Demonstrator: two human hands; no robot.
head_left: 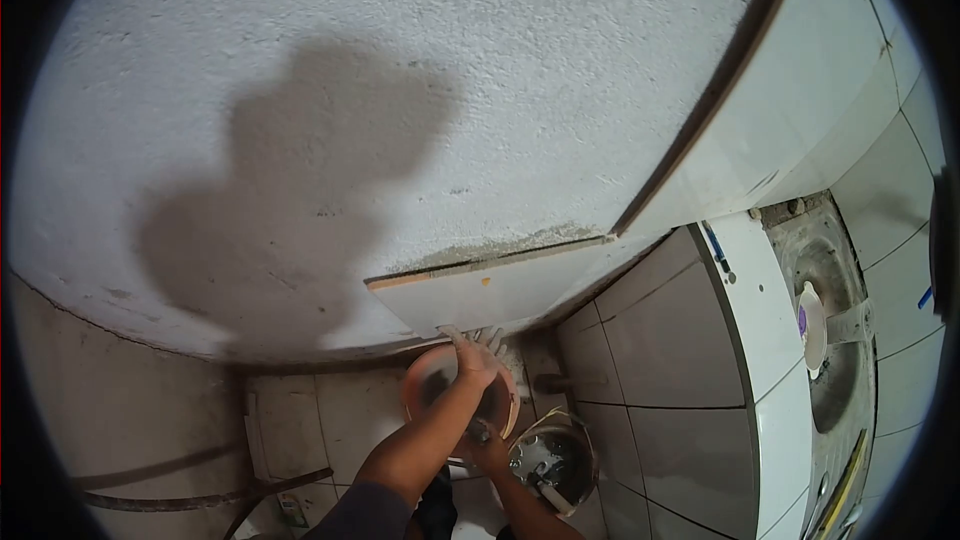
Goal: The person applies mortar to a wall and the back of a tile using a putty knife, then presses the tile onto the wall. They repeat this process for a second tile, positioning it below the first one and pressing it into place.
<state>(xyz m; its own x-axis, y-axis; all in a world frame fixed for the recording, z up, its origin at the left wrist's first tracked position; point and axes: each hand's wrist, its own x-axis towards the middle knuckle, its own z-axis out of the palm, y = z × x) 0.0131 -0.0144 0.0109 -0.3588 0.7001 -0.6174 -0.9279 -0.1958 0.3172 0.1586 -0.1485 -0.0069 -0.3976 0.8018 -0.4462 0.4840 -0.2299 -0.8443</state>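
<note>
My left hand [476, 360] reaches over an orange-rimmed round basin [412, 390], its fingers spread and greyish at the tips, by the lower edge of a white wall tile [500, 295]. Whether the fingertips touch the tile is unclear. Lower down, at the basin's near right side, my right hand [489, 452] is closed round something small and greyish that I cannot make out. Just right of that hand stands a bucket [590, 450] with liquid and a pale-handled object [553, 495] inside.
A rough white wall [540, 90] carries a large shadow. At the right are a tiled partition [680, 360] and a counter with a metal sink [840, 380] holding a white dish [812, 325]. A dark hose [180, 503] lies at the lower left.
</note>
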